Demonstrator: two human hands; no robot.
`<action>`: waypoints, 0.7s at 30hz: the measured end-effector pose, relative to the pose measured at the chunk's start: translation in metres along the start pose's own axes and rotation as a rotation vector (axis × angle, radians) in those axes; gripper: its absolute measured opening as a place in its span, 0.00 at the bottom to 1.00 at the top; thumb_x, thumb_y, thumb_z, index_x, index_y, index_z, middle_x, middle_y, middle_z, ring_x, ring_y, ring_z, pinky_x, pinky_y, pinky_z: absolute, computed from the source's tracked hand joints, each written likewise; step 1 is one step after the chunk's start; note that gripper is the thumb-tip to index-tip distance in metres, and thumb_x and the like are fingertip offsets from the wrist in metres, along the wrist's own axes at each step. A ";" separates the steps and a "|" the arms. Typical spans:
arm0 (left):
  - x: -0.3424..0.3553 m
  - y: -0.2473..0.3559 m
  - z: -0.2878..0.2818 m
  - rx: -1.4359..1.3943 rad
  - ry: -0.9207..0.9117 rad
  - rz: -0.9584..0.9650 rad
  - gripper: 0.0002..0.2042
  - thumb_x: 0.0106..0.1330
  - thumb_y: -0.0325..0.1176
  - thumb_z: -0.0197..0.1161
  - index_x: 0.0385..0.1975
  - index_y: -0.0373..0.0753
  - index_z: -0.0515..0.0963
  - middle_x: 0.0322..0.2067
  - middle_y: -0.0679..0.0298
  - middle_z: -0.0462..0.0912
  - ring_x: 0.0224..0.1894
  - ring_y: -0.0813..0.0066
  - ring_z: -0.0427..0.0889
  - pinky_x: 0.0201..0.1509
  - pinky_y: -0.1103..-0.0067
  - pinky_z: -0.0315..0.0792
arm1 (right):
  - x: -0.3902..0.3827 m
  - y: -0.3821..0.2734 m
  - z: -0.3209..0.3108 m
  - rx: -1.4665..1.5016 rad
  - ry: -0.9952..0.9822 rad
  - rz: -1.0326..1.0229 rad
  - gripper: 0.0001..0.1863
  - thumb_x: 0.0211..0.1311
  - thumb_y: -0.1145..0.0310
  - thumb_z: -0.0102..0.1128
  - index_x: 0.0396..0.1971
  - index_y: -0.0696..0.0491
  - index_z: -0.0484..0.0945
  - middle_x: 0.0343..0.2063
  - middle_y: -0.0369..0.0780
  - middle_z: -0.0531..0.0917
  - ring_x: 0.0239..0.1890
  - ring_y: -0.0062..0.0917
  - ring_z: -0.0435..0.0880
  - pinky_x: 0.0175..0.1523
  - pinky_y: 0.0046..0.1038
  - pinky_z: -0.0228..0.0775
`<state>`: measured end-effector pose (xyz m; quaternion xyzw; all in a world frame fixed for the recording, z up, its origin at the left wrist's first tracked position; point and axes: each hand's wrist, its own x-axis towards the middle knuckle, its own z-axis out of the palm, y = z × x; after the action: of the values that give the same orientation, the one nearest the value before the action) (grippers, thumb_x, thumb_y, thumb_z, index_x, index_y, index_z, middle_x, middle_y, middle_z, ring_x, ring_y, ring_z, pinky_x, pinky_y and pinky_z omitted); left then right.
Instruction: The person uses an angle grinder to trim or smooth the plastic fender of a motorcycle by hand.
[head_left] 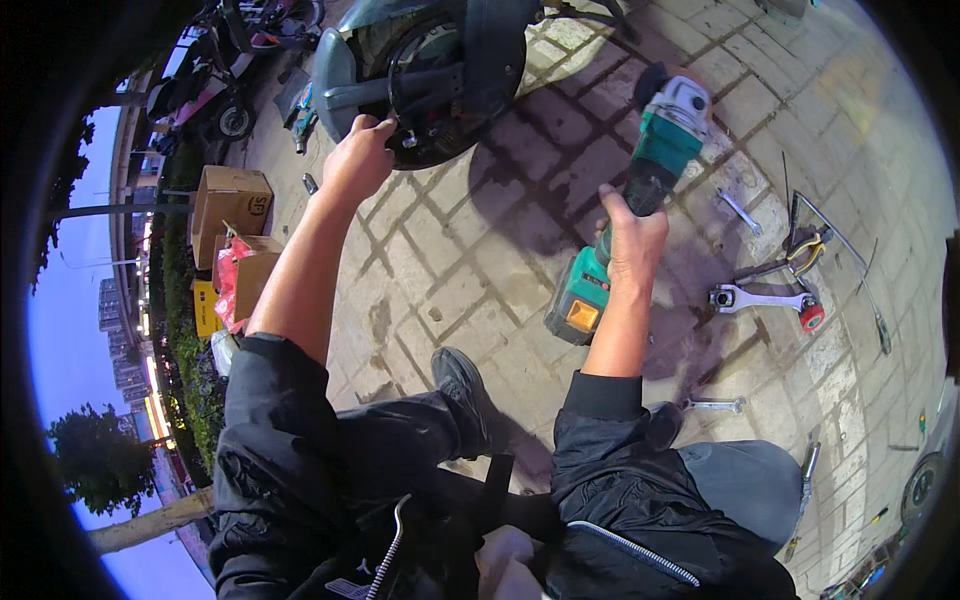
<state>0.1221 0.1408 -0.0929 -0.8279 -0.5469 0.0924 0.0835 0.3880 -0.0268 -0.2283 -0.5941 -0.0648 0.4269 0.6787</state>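
Observation:
A teal and black cordless angle grinder (672, 140) is in my right hand (637, 240), whose fingers wrap round its dark grip. The grinder's silver head and disc point away from me, and its battery end lies toward my forearm. At the far middle, my left hand (358, 160) is closed at the near edge of a scooter wheel (460, 130), beside a small bright metal fitting. What its fingertips hold, if anything, I cannot make out. Grey and black body panels (350, 92) cover part of the wheel.
On the brick paving at right lie a silver wrench (740, 212), a large multi-head wrench (760, 299), pliers (806, 254) and a smaller wrench (714, 405). Cardboard boxes (228, 205) stand at left, near a teal power tool (304, 124). A parked scooter (215, 85) is farther back.

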 end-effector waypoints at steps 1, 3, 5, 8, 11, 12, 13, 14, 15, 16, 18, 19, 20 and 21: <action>0.002 -0.001 0.002 -0.012 0.038 0.002 0.25 0.61 0.30 0.57 0.61 0.50 0.74 0.55 0.56 0.74 0.52 0.53 0.80 0.53 0.64 0.76 | -0.002 0.002 0.005 -0.001 -0.017 0.011 0.15 0.49 0.71 0.73 0.33 0.56 0.75 0.22 0.35 0.78 0.15 0.20 0.75 0.20 0.25 0.67; 0.001 -0.004 0.004 -0.022 0.053 0.000 0.25 0.61 0.31 0.61 0.61 0.48 0.73 0.54 0.56 0.74 0.52 0.52 0.79 0.53 0.64 0.75 | -0.009 0.010 0.015 0.002 -0.055 0.017 0.16 0.49 0.70 0.73 0.34 0.57 0.75 0.22 0.36 0.79 0.16 0.19 0.76 0.20 0.25 0.69; 0.000 -0.001 0.003 -0.003 0.066 -0.006 0.25 0.61 0.32 0.63 0.61 0.47 0.73 0.53 0.57 0.75 0.50 0.53 0.80 0.51 0.64 0.76 | -0.015 0.016 0.021 0.011 -0.063 0.040 0.16 0.49 0.69 0.73 0.33 0.57 0.75 0.21 0.36 0.79 0.16 0.20 0.76 0.21 0.25 0.69; 0.004 0.001 0.006 0.047 0.139 0.017 0.23 0.61 0.31 0.62 0.59 0.48 0.74 0.50 0.57 0.76 0.47 0.54 0.82 0.48 0.64 0.78 | -0.019 0.019 0.018 0.010 -0.145 0.023 0.15 0.49 0.69 0.72 0.33 0.58 0.76 0.21 0.38 0.80 0.17 0.22 0.78 0.24 0.26 0.72; 0.008 -0.014 0.019 0.070 0.220 0.095 0.21 0.62 0.33 0.62 0.57 0.47 0.73 0.46 0.57 0.77 0.43 0.55 0.83 0.41 0.64 0.80 | -0.028 0.015 0.009 0.138 -0.320 0.025 0.15 0.48 0.70 0.71 0.35 0.58 0.78 0.25 0.37 0.81 0.22 0.22 0.80 0.31 0.26 0.73; 0.011 -0.016 0.021 0.105 0.220 0.105 0.21 0.62 0.33 0.63 0.56 0.47 0.73 0.44 0.57 0.77 0.41 0.55 0.84 0.39 0.64 0.80 | -0.028 0.017 0.005 0.150 -0.349 0.004 0.15 0.48 0.70 0.71 0.36 0.57 0.78 0.27 0.37 0.82 0.26 0.21 0.80 0.34 0.25 0.72; 0.014 -0.018 0.023 0.139 0.220 0.113 0.21 0.62 0.34 0.63 0.55 0.47 0.72 0.43 0.58 0.77 0.40 0.55 0.84 0.37 0.63 0.80 | -0.027 0.017 0.003 0.097 -0.380 -0.005 0.16 0.48 0.70 0.71 0.37 0.57 0.78 0.28 0.36 0.82 0.27 0.20 0.79 0.35 0.25 0.72; 0.017 -0.017 0.023 0.174 0.223 0.121 0.20 0.62 0.35 0.63 0.55 0.46 0.71 0.42 0.58 0.77 0.38 0.56 0.84 0.35 0.63 0.80 | -0.026 0.015 -0.001 0.044 -0.411 -0.016 0.17 0.47 0.70 0.72 0.38 0.57 0.79 0.29 0.36 0.82 0.28 0.20 0.78 0.36 0.26 0.72; 0.019 -0.018 0.027 0.201 0.250 0.130 0.20 0.62 0.36 0.63 0.54 0.45 0.70 0.41 0.57 0.78 0.35 0.55 0.84 0.32 0.62 0.79 | -0.024 0.019 -0.005 -0.004 -0.409 -0.051 0.18 0.47 0.69 0.72 0.38 0.57 0.79 0.29 0.36 0.82 0.28 0.19 0.78 0.36 0.25 0.72; 0.020 -0.018 0.029 0.199 0.289 0.132 0.17 0.62 0.35 0.61 0.52 0.45 0.71 0.40 0.57 0.78 0.34 0.56 0.85 0.31 0.63 0.79 | -0.023 0.027 -0.011 -0.051 -0.408 -0.084 0.19 0.47 0.68 0.73 0.39 0.57 0.79 0.29 0.35 0.82 0.28 0.19 0.78 0.36 0.25 0.71; 0.018 -0.017 0.030 0.201 0.364 0.134 0.12 0.63 0.32 0.56 0.46 0.45 0.73 0.37 0.58 0.79 0.30 0.57 0.85 0.29 0.64 0.79 | -0.031 0.030 -0.009 -0.087 -0.409 -0.095 0.20 0.47 0.67 0.74 0.40 0.57 0.79 0.29 0.35 0.82 0.29 0.19 0.78 0.37 0.25 0.71; 0.021 -0.020 0.033 0.201 0.388 0.131 0.10 0.64 0.33 0.56 0.44 0.45 0.75 0.37 0.59 0.80 0.31 0.57 0.86 0.29 0.65 0.79 | -0.037 0.032 -0.008 -0.077 -0.411 -0.073 0.20 0.47 0.66 0.75 0.40 0.57 0.79 0.30 0.34 0.82 0.30 0.19 0.78 0.38 0.25 0.72; 0.022 -0.019 0.030 0.190 0.395 0.094 0.10 0.63 0.33 0.56 0.44 0.45 0.75 0.38 0.59 0.80 0.31 0.57 0.86 0.30 0.65 0.79 | -0.042 0.032 -0.008 -0.073 -0.412 -0.056 0.21 0.47 0.66 0.76 0.40 0.57 0.79 0.30 0.34 0.82 0.31 0.19 0.78 0.39 0.24 0.72; 0.023 -0.021 0.026 0.179 0.401 0.055 0.10 0.63 0.34 0.57 0.44 0.45 0.76 0.38 0.59 0.80 0.32 0.57 0.86 0.31 0.65 0.80 | -0.044 0.039 -0.005 -0.074 -0.408 -0.090 0.22 0.47 0.65 0.77 0.40 0.57 0.79 0.30 0.34 0.83 0.30 0.19 0.79 0.39 0.24 0.72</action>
<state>0.1059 0.1708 -0.1144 -0.8336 -0.4862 -0.0239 0.2611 0.3436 -0.0628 -0.2452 -0.5165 -0.2428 0.5049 0.6476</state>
